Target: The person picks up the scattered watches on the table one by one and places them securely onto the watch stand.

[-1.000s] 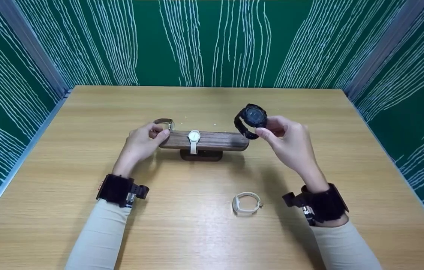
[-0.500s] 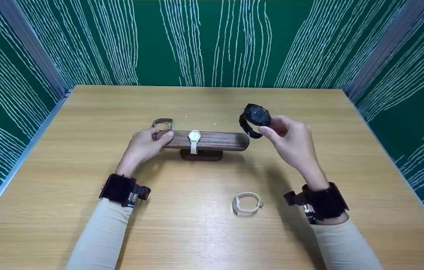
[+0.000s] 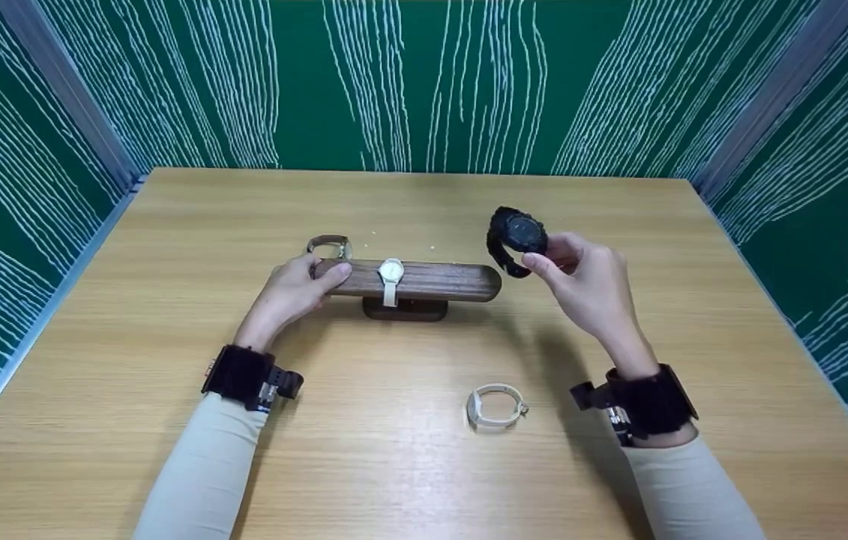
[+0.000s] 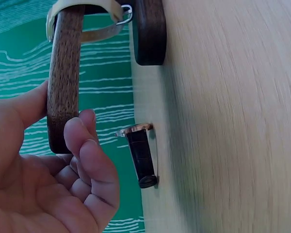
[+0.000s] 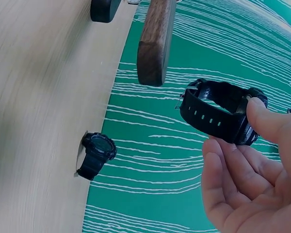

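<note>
My left hand [image 3: 295,289] grips the left end of a dark wooden watch stand [image 3: 446,282], thumb on top of its bar and fingers around the end. A cream-strapped watch [image 3: 391,271] is fastened around the bar, left of its middle. My right hand [image 3: 588,285] pinches a black digital watch [image 3: 525,234] by its case, just beyond the bar's right end and apart from it. The right wrist view shows this watch's strap [image 5: 208,116] closed into a loop.
A brown-strapped watch [image 3: 330,244] lies behind the stand's left end. Nearer me on the wooden table [image 3: 364,465] lies a white watch [image 3: 497,406]. Another black watch [image 5: 97,153] rests on the table in the right wrist view. Green patterned panels [image 3: 453,90] border the table.
My right hand has carried the black watch slightly right, away from the bar's end. My left hand has shifted right, its thumb now farther onto the bar.
</note>
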`<state>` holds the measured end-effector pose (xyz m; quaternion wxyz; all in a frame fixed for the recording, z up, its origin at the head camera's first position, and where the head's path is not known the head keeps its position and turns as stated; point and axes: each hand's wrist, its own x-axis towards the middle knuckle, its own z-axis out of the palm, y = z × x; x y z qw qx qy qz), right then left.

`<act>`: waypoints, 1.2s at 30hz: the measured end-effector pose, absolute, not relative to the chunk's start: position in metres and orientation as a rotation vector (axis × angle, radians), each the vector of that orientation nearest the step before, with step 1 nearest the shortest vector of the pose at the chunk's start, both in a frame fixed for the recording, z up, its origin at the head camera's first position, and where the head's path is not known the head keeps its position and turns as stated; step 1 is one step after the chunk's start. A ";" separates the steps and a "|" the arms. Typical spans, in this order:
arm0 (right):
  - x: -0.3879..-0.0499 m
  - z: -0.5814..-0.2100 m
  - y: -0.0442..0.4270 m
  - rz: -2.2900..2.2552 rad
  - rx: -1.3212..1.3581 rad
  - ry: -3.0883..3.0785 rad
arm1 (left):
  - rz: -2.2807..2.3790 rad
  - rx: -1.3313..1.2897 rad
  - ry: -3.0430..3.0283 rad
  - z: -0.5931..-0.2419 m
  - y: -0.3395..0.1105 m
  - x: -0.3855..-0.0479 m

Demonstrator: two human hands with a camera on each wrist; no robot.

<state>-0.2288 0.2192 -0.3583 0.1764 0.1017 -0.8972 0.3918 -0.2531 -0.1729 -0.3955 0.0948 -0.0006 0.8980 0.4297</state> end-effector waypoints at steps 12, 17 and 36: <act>-0.236 -0.368 0.223 1.061 0.251 -2.554 | 1.259 -0.039 2.671 -0.394 -0.172 -0.254; -0.240 -0.374 0.225 1.036 0.250 -2.575 | 1.265 -0.050 2.651 -0.394 -0.172 -0.254; -0.244 -0.396 0.211 0.976 0.276 -2.635 | 1.267 -0.014 2.642 -0.394 -0.173 -0.252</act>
